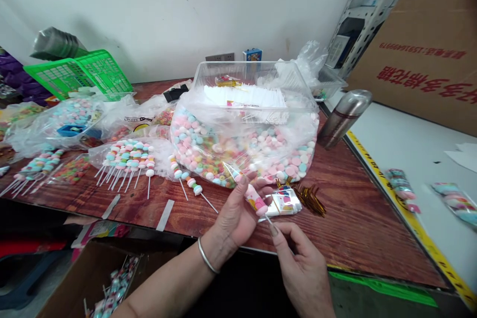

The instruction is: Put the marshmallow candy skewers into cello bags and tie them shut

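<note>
Left hand [236, 216] loosely curled, holding wrapped candy [255, 200]; long axis slants down-right, stick [268, 219] between nearer right hand's [300, 261] closed thumb and finger.

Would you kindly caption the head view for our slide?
Left hand cradles a bagged candy skewer while the right hand pinches its stick.
</note>
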A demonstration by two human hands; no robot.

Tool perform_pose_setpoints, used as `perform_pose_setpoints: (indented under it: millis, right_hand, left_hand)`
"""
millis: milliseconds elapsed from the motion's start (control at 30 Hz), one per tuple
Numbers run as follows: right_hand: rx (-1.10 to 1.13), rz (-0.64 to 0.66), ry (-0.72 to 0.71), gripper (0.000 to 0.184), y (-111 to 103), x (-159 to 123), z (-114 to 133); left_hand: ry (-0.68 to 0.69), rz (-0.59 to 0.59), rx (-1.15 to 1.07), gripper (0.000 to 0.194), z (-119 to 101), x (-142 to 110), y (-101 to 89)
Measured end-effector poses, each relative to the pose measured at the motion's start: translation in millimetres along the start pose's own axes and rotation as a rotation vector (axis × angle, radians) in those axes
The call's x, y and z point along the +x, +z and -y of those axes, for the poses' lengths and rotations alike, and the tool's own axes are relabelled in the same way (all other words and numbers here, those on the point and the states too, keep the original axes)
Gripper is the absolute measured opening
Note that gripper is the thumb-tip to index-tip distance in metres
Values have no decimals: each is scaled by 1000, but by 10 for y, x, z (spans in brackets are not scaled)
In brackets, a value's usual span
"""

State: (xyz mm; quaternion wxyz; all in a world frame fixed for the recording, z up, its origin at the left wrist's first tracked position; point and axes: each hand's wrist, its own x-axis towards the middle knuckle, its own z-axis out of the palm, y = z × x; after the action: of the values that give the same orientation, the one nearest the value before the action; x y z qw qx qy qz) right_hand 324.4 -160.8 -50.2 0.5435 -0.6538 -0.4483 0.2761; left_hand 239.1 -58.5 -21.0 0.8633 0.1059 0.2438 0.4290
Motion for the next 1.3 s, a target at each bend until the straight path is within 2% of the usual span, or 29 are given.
perform_pose_setpoints:
  millis: [167, 233, 433, 533, 600, 700, 867, 933, 1000, 1300]
  right_hand:
    - [264, 177, 270, 33, -53, -33, -82]
    - [389, 223, 364, 36, -35, -53, -127]
    - [714, 264, 539, 40, 12, -56, -7]
    - [810, 299, 629, 41, 39, -42, 86]
    - [842, 297, 641, 39, 68, -36, 105]
    - [702, 202, 503, 37, 102, -32, 67]
    - [-43, -47, -45, 25, 77, -40, -51]
    - [-187, -99, -199, 19, 60, -39, -78]
    - [-222, -95, -246, 15, 47, -32, -86]
    - [-180, -90, -207, 12, 20, -12, -115]
  left_hand:
    - [-37, -4, -115, 19, -112, 70, -2]
    - [-68, 2, -170, 20, -105, 69, 3]
    - [-105, 60, -229, 27, -82, 59, 38]
    - [-95, 68, -202, 28, -48, 49, 57]
    - [-90, 63, -166, 29, -10, 40, 62]
    - [-74, 47, -105, 31, 47, 31, 60]
    - [-61, -28, -37, 31, 57, 42, 60]
    - [-58, -41, -44, 30, 36, 51, 66]
    - [-47, -54, -51, 28, 15, 59, 72]
    - [-76, -121, -43, 24, 9, 43, 122]
